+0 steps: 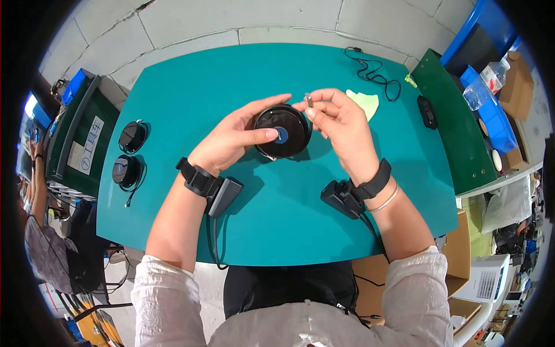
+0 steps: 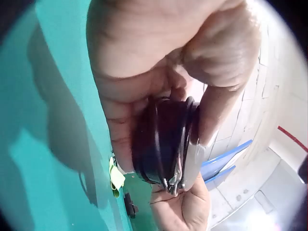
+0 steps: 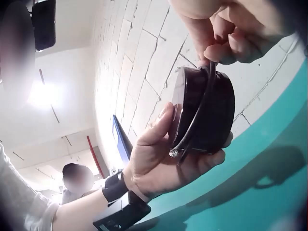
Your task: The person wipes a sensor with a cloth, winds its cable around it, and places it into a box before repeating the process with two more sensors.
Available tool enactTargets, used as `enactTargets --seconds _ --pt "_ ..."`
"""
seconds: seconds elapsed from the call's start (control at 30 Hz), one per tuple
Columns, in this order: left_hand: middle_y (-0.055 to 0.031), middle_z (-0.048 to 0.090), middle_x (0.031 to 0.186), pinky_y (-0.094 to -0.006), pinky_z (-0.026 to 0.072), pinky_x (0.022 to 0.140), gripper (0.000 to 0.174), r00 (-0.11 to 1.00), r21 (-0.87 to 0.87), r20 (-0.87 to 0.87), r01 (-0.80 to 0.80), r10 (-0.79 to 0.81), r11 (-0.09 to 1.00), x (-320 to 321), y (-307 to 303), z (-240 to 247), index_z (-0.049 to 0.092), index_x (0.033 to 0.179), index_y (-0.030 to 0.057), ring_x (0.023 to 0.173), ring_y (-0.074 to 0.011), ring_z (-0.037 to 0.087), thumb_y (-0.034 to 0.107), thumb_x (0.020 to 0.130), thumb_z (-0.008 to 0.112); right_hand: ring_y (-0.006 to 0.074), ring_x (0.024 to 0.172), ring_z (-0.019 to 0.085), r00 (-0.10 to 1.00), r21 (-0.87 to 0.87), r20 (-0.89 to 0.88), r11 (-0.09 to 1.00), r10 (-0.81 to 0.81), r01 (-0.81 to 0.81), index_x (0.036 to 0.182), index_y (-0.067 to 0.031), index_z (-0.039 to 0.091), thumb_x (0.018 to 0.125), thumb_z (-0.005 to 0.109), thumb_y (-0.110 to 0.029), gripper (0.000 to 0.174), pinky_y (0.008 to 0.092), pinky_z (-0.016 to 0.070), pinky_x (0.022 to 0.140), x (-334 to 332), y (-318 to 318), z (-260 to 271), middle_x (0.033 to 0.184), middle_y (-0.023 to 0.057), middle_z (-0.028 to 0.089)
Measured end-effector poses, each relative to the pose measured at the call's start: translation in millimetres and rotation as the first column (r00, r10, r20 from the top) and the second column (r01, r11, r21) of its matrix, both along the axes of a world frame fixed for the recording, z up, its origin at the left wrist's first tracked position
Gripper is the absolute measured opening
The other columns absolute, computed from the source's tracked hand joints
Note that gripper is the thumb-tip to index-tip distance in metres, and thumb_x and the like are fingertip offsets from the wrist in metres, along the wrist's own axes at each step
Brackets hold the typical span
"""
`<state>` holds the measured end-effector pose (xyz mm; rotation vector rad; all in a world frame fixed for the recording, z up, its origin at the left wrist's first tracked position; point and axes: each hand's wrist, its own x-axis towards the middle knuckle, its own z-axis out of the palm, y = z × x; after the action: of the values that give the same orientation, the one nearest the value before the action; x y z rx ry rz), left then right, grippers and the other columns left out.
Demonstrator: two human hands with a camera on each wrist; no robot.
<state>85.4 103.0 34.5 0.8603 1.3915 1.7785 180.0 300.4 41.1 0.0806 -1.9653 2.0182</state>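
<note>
My left hand (image 1: pixel 231 136) grips a round black puck-shaped device (image 1: pixel 293 122) above the green table, thumb on its glossy face beside a blue round label (image 1: pixel 280 135). A thin black cable (image 3: pixel 208 103) wraps around its side, as the right wrist view shows. On the device's right, my right hand (image 1: pixel 347 121) pinches the cable close to its metal plug (image 1: pixel 309 100) between thumb and fingers. The left wrist view shows the device's side (image 2: pixel 166 132) held between thumb and fingers, with loops of cable around it.
Two similar black devices (image 1: pixel 132 136) with cables lie at the table's left. A yellow-green cloth (image 1: pixel 365 104), a loose black cable (image 1: pixel 374 74) and a small black object (image 1: pixel 427 112) lie to the right. Green boxes (image 1: pixel 457 133) flank the table; a block wall (image 1: pixel 289 20) stands behind.
</note>
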Motion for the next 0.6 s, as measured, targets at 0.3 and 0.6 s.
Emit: enactTargets --seconds 0.3,0.6 --pt "-0.0095 0.058 0.126 -0.0324 0.0460 0.097 0.067 0.977 -0.001 -0.178 -0.123 0.121 0.992 9.4 1.3 10.6 0.045 0.140 0.0041 0.114 -0.0169 0.056 0.007 0.079 0.073 0.0065 0.077 0.058 0.999 0.006 -0.044 1.000 0.009 -0.008 0.103 -0.0023 0.068 0.090 0.065 -0.006 0.014 0.0219 0.0479 0.067 -3.7 1.4 -10.7 0.097 0.0019 0.068" --pt "-0.0063 0.063 0.104 -0.0252 0.0544 0.076 0.043 0.936 -0.026 -0.313 -0.178 0.161 0.984 5.5 2.2 4.5 0.055 0.114 0.0021 0.096 -0.0136 0.061 0.007 0.078 0.077 0.0097 0.085 0.061 0.996 0.025 -0.086 0.999 0.036 -0.034 0.103 -0.0012 0.068 0.090 0.063 -0.003 0.014 0.0234 0.0508 0.070 -4.4 3.2 -13.5 0.102 0.0041 0.067"
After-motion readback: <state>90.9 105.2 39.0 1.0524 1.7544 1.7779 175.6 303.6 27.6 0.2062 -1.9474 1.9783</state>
